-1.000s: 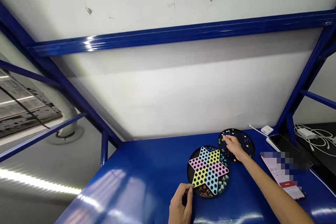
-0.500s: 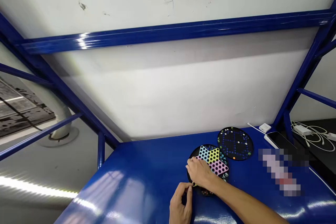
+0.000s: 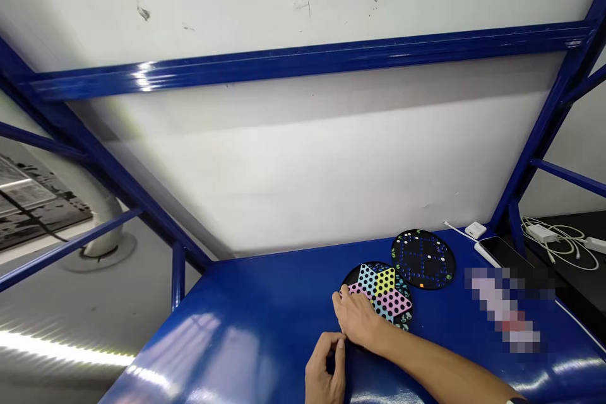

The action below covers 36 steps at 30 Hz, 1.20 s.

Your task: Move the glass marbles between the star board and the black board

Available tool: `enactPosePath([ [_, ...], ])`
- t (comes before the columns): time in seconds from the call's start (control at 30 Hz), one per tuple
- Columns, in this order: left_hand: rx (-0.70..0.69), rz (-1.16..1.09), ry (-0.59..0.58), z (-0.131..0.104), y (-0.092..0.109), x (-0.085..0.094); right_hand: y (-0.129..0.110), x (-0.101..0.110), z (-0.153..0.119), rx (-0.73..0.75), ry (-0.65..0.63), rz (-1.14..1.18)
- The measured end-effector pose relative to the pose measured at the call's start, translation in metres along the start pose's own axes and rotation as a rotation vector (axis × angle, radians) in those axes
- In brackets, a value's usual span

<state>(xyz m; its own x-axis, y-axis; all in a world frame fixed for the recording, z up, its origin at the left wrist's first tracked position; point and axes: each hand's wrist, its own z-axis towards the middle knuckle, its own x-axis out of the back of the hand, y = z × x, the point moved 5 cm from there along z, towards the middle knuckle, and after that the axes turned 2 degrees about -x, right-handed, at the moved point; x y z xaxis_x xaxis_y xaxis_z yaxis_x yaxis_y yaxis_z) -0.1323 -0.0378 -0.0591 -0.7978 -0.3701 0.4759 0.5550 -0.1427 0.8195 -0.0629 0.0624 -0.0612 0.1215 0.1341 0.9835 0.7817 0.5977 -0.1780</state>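
A round black board with a pink, blue and yellow star full of dark holes (image 3: 391,301) lies on the blue table (image 3: 265,309). My right hand (image 3: 357,319) rests over the near left part of the board, its fingers curled; whatever they hold is hidden. Just below it, my left hand (image 3: 326,366) has thumb and index finger pinched together by the board's near edge, close to my right hand, and anything between those fingertips is too small to name. Behind and to the right is a second round black board (image 3: 423,259) with small dots.
At the right lie a white adapter (image 3: 475,230) with a cable, a dark phone (image 3: 505,254) and a blurred-out patch. White cables (image 3: 568,237) lie on a dark surface farther right. A blue metal frame (image 3: 303,62) stands before the white wall.
My right hand has shifted slightly left and toward me, uncovering more of the star. My left fingertips have closed together, and the view has moved slightly.
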Motion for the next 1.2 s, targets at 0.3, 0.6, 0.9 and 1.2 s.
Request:
enactPosePath([
  [0.3,0.01,-0.023,0.066,-0.002,-0.006,0.006,-0.006,0.002,0.002,-0.081,0.076,0.045],
  [0.6,-0.006,-0.052,0.087,-0.003,-0.003,0.009,-0.016,-0.01,-0.007,-0.032,0.212,0.105],
  [0.9,-0.007,0.022,0.109,-0.003,-0.003,0.01,0.071,0.037,-0.065,-0.177,0.372,0.265],
  [1.2,0.032,0.03,0.056,-0.001,-0.005,0.006,0.25,0.024,-0.138,-0.576,0.074,-0.033],
])
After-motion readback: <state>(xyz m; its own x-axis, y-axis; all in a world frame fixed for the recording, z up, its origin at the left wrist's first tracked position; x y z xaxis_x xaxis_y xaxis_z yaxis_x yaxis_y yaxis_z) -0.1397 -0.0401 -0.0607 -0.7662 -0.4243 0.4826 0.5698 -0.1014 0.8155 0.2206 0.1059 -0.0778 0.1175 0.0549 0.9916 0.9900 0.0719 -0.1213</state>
